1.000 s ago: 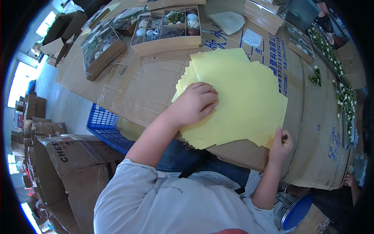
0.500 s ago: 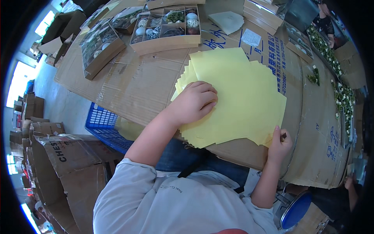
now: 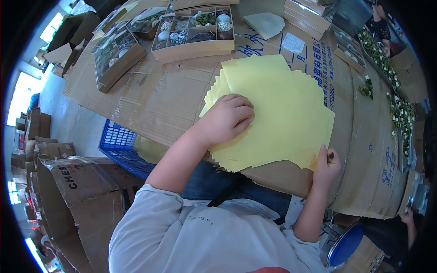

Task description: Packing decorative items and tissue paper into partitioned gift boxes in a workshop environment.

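Observation:
A fanned stack of yellow sheets of paper (image 3: 287, 109) lies on the cardboard-covered table before me, its edges stepped like a staircase. My left hand (image 3: 232, 113) rests on the left part of the stack, fingers curled together and pressed onto the paper; its fingertips are partly hidden. At the lower right corner my right hand (image 3: 327, 164) pinches the sheets between thumb and bent fingers. A small dark patch shows by those fingers, too small to make out. Near that corner the paper has a brownish mark.
Beyond the stack stands a divided box (image 3: 193, 52) of decorative balls and greenery, with another box (image 3: 119, 61) left of it. A blue plastic basket (image 3: 120, 145) sits below the table's left edge. A tray of greenery (image 3: 403, 123) and a blue stool (image 3: 347, 244) are at right.
The stack and both my hands look unchanged. At the far lower right, another person's arm has shifted slightly, and a light-coloured panel stands out more there.

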### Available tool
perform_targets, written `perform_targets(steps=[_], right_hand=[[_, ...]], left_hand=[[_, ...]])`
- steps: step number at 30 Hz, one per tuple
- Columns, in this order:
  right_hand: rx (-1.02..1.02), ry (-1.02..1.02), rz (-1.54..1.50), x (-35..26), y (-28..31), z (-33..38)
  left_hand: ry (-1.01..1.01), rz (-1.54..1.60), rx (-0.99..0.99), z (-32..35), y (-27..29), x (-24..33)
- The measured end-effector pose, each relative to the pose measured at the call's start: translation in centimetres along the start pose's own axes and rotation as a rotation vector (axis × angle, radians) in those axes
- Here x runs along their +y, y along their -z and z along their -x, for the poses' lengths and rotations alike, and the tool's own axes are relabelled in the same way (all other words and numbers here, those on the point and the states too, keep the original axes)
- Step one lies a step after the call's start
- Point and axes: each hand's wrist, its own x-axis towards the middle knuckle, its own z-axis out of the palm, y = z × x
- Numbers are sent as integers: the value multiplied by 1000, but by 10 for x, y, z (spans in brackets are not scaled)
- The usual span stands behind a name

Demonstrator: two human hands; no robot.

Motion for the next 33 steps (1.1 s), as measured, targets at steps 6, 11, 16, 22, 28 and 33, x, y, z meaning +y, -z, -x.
perform_targets(steps=[6, 11, 16, 22, 28, 33], right_hand=[[-18, -14, -3, -3, -1, 0], [-184, 282, 320, -9, 15, -7], [83, 411, 654, 6, 79, -96], [188, 178, 1118, 171, 263, -232], [127, -210, 956, 213, 288, -236], [181, -189, 1156, 243, 345, -243]], left_hand=[[2, 7, -14, -2, 3, 2], [21, 11, -32, -3, 1, -3], [46, 17, -23, -1, 3, -5], [10, 42, -12, -9, -5, -4], [53, 3, -13, -3, 4, -2], [32, 3, 6, -8, -3, -3]])
